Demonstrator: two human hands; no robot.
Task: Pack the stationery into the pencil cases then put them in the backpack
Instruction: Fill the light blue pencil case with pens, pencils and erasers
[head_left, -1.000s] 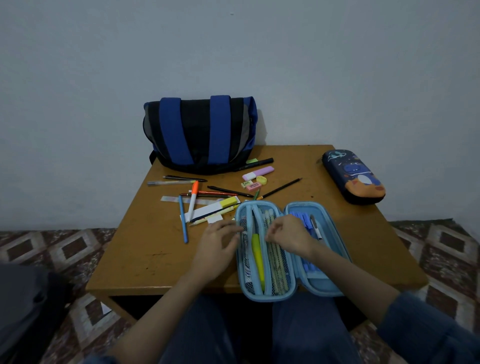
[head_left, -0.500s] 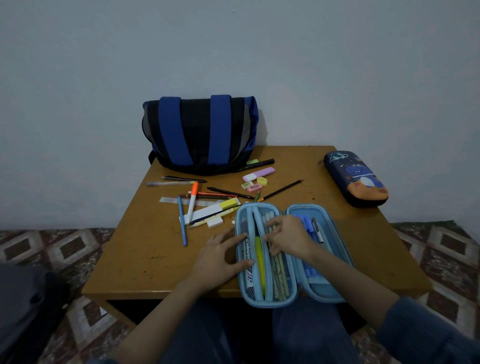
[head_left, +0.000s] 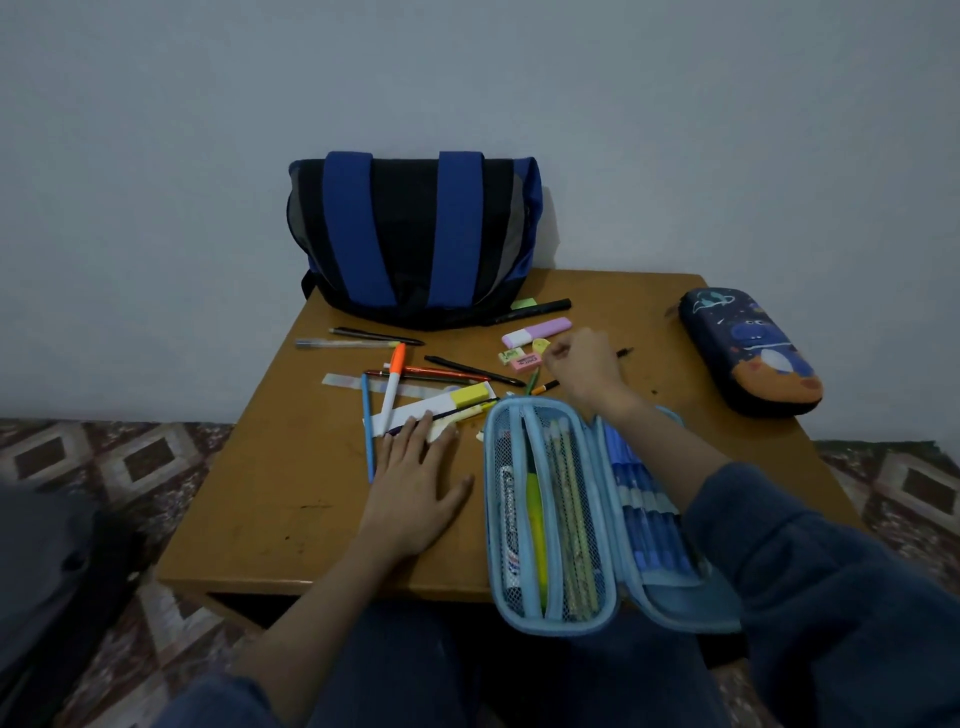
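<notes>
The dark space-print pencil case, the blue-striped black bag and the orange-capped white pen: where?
Dark space-print pencil case (head_left: 748, 353), head view, lid.
Blue-striped black bag (head_left: 415, 234), head view, centre panel.
Orange-capped white pen (head_left: 398, 358), head view, cap.

1 head-worn wide-angle camera looks forward and down across the table (head_left: 260, 499), close, toward the wall (head_left: 467, 78).

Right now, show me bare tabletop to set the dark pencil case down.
Bare: the front-left corner beside the left hand, and the strip between the open blue case and the dark pencil case. Crowded: loose pens before the backpack.
</notes>
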